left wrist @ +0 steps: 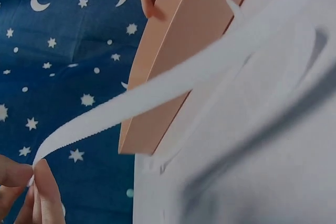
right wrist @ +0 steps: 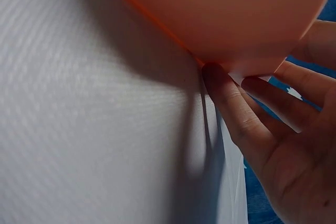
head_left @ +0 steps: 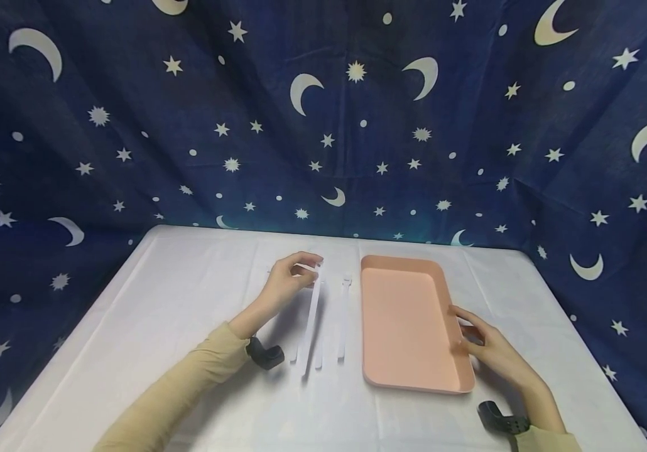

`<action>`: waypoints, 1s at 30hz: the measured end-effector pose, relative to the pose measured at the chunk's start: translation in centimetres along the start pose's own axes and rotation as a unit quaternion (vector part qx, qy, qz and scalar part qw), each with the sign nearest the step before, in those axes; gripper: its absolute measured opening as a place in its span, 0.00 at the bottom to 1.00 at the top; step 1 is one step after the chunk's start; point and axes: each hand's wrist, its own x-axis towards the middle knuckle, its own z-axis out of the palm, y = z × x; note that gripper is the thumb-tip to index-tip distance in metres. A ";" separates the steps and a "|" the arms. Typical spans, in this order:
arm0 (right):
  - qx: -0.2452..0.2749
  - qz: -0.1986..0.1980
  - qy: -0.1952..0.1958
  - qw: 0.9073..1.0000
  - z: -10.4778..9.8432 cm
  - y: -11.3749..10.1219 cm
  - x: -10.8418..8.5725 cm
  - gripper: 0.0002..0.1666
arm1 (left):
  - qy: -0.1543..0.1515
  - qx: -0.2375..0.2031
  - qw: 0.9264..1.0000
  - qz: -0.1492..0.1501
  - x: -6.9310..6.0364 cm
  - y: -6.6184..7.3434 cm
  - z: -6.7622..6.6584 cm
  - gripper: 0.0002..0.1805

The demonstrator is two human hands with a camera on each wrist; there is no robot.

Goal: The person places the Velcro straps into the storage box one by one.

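Observation:
My left hand (head_left: 286, 282) pinches one end of a white plastic knife (head_left: 312, 329) between thumb and fingers, raised above the white table. In the left wrist view, the knife (left wrist: 126, 106) slants across, its serrated edge showing near the fingertips. On the table just right of it lies a white plastic fork (head_left: 343, 320), tines to the back. My right hand (head_left: 495, 355) grips the right wall of a shallow salmon-pink tray (head_left: 465, 370). The right wrist view shows fingers (right wrist: 231, 98) against the tray's (right wrist: 236, 19) lower outer edge.
Other slim white utensils (head_left: 319, 358) lie around the raised knife, partly hidden by it and hard to tell against the white tablecloth (head_left: 188, 301). A dark blue curtain (head_left: 278, 125) with moons and stars hangs behind the table.

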 end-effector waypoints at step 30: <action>-0.001 -0.003 0.006 1.000 0.2 -0.1 -0.1 0.42 | -0.050 -0.122 0.991 -0.017 0.3 1.9 9.4 0.18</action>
